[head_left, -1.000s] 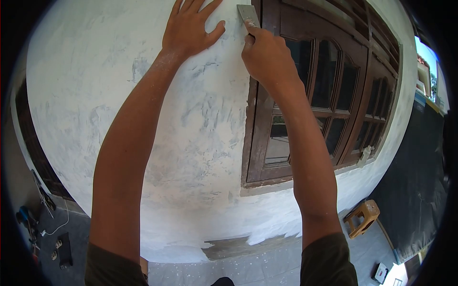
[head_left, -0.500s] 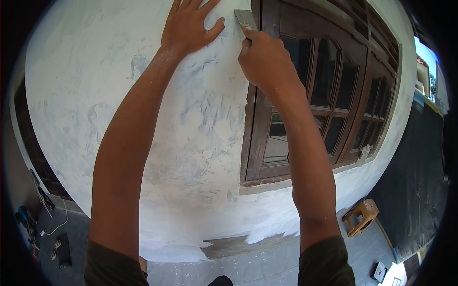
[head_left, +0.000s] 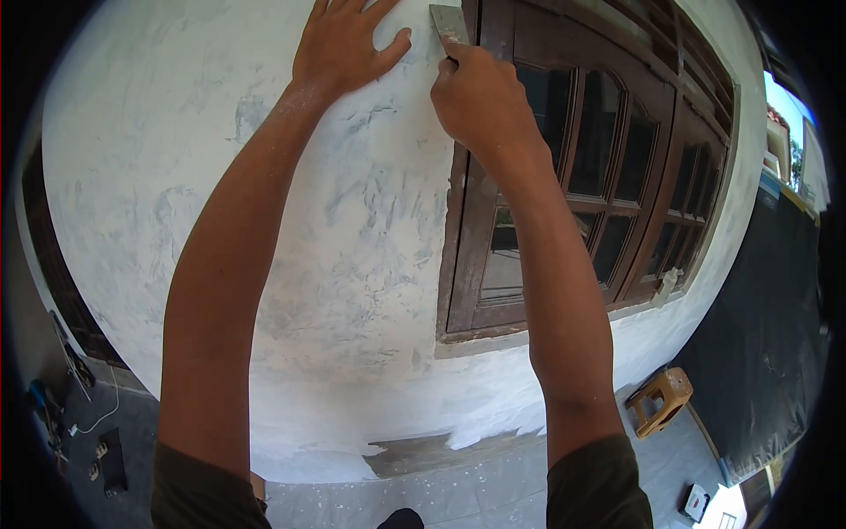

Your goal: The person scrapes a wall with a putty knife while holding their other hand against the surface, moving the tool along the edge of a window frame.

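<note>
Right hand [head_left: 476, 97] up top of wall [head_left: 176, 176], fingers curled tight round scraper [head_left: 448, 24], blade flat on plaster right at edge of window frame [head_left: 458, 247]. Left hand [head_left: 339, 44] flat on wall just beside it, fingers spread, thumb out toward blade. Scraper looks thin, stiff metal, light, probably bit springy at tip; best gripped low on handle, 1 finger pressing behind blade. Patchy white skim all over. Wooden stool [head_left: 656, 401] down on floor at wall's bottom right.
</note>
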`<state>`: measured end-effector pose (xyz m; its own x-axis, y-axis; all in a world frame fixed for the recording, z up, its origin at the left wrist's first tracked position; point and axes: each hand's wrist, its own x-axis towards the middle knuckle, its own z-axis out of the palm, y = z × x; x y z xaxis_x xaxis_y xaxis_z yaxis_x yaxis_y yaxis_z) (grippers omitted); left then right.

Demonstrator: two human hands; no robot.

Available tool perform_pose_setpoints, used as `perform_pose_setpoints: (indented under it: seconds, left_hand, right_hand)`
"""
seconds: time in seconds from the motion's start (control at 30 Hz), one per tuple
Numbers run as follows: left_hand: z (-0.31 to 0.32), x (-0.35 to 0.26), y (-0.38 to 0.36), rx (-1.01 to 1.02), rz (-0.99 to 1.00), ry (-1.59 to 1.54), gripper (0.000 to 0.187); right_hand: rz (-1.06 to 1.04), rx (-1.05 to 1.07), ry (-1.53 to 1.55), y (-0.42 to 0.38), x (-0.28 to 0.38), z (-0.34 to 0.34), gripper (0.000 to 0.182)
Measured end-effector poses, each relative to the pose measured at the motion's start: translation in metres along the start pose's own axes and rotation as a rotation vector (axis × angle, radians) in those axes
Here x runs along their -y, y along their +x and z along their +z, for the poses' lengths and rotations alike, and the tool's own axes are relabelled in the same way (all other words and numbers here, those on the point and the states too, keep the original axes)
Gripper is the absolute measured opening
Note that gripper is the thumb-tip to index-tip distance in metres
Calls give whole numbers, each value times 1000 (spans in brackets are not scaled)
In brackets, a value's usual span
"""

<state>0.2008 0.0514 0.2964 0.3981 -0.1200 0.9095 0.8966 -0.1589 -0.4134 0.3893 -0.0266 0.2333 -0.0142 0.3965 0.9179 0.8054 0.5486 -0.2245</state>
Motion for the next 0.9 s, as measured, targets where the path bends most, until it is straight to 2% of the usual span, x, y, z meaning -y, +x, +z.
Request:
perform_pose_setpoints:
  seconds: [0.07, 0.2, 0.27, 0.37, 0.5, 0.57, 0.67, 0.77, 0.9]
  left_hand:
    - [0, -2, -3, 5, 9, -2, 66]
    - [-1, -1, -1, -5, 2, -27, 67]
    - [-1, 0, -1, -1, -1, -43, 67]
    - [1, 0, -1, -25, 9, -10, 67]
    - [-1, -2, -3, 11, 10, -9, 67]
    - [-2, 0, -1, 7, 9, -8, 67]
    - [1, 1, -1, -6, 12, -11, 67]
    - [4, 3, 1, -22, 26, 24, 67]
    - [2, -1, -4, -19, 25, -9, 66]
  right_hand:
    - [-4, -16, 103, 23, 7, -8, 44]
    - [64, 23, 96, 36, 11, -13, 44]
    - [-81, -70, 44, 13, 2, -3, 46]
    - [-63, -82, 9, 3, -2, 6, 46]
    - [-70, -79, 117, 38, 4, -5, 47]
    - [-21, -45, -25, 47, 5, -6, 45]
    - [11, -10, -26, 6, 4, -3, 45]
    - [-33, -14, -39, -1, -6, 7, 45]
    - [-31, -38, 51, 42, 4, -8, 43]
